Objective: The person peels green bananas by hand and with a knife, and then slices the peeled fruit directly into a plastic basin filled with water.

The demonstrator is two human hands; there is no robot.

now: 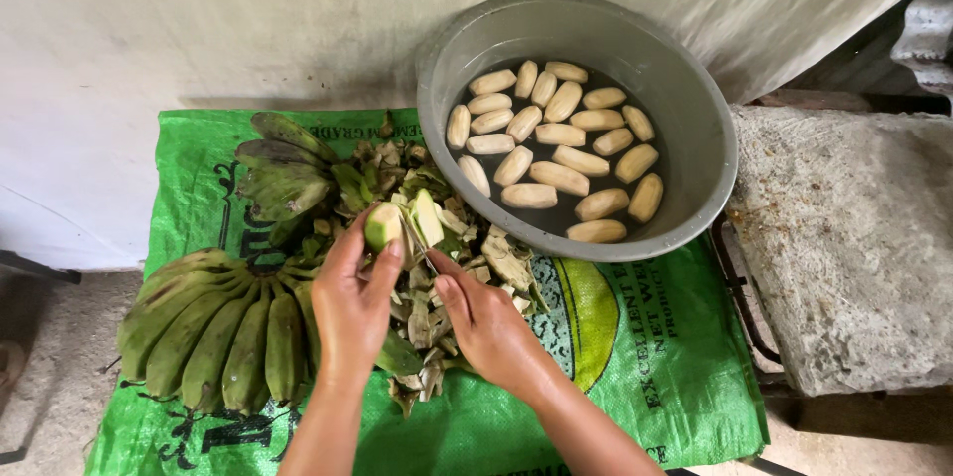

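Left hand (352, 302) grips a half-peeled green banana (385, 226); right hand (486, 322) pinches a small blade, barely visible; many pale peeled bananas (556, 176) float in the round grey plastic basin (695, 99); two green unpeeled bunches (213, 322) remain

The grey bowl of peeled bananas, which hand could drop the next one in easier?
Probably the right hand: it sits nearer the grey round bowl, while the left hand grips the half-peeled green banana.

The knife blade (425, 256) is mostly hidden behind the right hand (486, 322), and the green sack's (635, 357) front edge is cut off.
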